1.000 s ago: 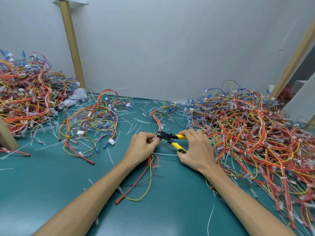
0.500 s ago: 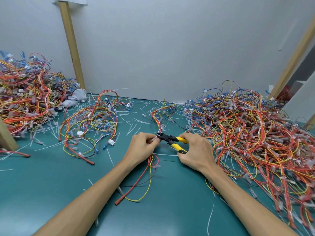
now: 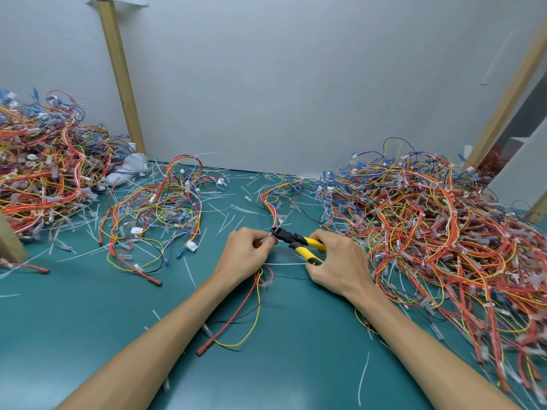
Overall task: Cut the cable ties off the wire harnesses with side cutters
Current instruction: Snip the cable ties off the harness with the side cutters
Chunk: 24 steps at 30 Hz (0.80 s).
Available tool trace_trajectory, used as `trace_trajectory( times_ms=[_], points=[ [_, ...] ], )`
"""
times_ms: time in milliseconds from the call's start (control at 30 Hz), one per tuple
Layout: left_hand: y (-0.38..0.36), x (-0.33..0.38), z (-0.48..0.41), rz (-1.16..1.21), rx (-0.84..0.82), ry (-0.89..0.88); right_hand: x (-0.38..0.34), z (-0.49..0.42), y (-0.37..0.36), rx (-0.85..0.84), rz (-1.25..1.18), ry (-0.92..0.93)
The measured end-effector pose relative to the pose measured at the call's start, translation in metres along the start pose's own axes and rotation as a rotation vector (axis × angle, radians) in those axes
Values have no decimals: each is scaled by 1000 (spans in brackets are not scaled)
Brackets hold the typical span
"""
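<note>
Both forearms enter from the bottom edge and converge toward the middle of the teal surface (image 3: 88,321). Between them lie the trailing ends of one wire harness (image 3: 257,294): a red lead with a brown tip, a yellow lead and a black lead, all resting on the surface.

The left hand (image 3: 245,253) lies knuckles up with its fingers curled. Thumb and forefinger pinch the harness at a clear sleeve. The right hand (image 3: 340,264), also knuckles up, is wrapped round the yellow handles of the side cutters (image 3: 299,242), and the handles stand slightly apart. The tool's black head points left and meets the harness just beside the left fingertips. Whether a tie sits between the blades cannot be told. Beyond the hands, the held harness runs on across the surface in a curve toward the wall.

White cut tie strips (image 3: 189,267) lie scattered over the surface. A loose harness (image 3: 157,214) is spread out left of centre. A large right pile (image 3: 438,232) of harnesses lies close beside the right wrist. A left pile (image 3: 38,179) sits at the far left.

At the back, a pale bundle (image 3: 130,170) rests beside the foot of the left wooden post (image 3: 121,75). A right wooden post (image 3: 509,93) leans at the far side, and a grey wall (image 3: 296,84) closes the scene.
</note>
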<state>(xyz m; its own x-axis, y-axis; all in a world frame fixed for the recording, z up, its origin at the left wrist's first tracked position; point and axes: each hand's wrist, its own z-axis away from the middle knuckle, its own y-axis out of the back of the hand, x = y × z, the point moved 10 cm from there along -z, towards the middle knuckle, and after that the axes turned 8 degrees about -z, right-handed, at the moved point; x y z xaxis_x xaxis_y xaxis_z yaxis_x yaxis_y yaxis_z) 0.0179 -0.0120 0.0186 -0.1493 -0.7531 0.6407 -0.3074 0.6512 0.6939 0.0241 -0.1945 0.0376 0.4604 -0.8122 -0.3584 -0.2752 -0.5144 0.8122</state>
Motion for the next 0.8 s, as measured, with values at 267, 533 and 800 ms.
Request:
trace_trajectory(
  times_ms=[267,533,800],
  points=[
    [-2,1,0,-61,10,45,0,2,1,-1,-15,-28],
    [-9,2,-3,-120,-18,65,5,0,1,5,-20,-43],
    [-5,-4,-3,-49,98,65,8,-2,-8,-24,36,-78]
  ],
)
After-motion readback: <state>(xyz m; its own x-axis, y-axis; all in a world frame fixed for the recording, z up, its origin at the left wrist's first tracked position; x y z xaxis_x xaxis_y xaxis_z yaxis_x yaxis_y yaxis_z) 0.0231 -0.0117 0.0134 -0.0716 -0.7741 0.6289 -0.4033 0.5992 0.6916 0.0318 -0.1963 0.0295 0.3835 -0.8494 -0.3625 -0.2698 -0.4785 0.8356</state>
